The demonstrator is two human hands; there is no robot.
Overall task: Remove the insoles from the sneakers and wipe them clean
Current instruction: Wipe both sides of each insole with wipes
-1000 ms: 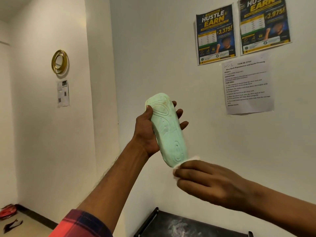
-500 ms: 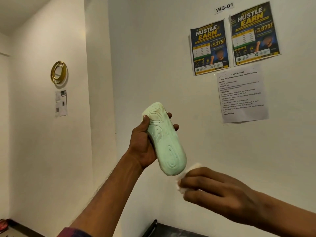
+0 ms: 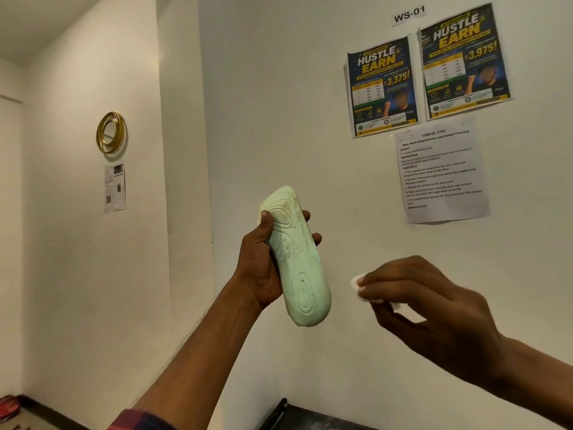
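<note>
A pale green insole [image 3: 296,262] with a moulded ribbed underside is held up in front of the white wall, toe end up. My left hand [image 3: 263,262] grips it round the middle, thumb on the near face and fingertips showing past its right edge. My right hand [image 3: 434,302] pinches a small white wipe [image 3: 359,282] between thumb and fingers. The wipe is to the right of the insole's lower end and clear of it. No sneakers are in view.
Two blue posters [image 3: 383,88] and a printed task sheet [image 3: 443,172] hang on the wall at the right. A gold ring ornament [image 3: 111,132] hangs on the left wall. A dark surface edge [image 3: 279,412] shows at the bottom.
My right hand with the wipe has drawn away to the right from the insole's lower end. My left hand has tilted the insole slightly. The view has lifted a little.
</note>
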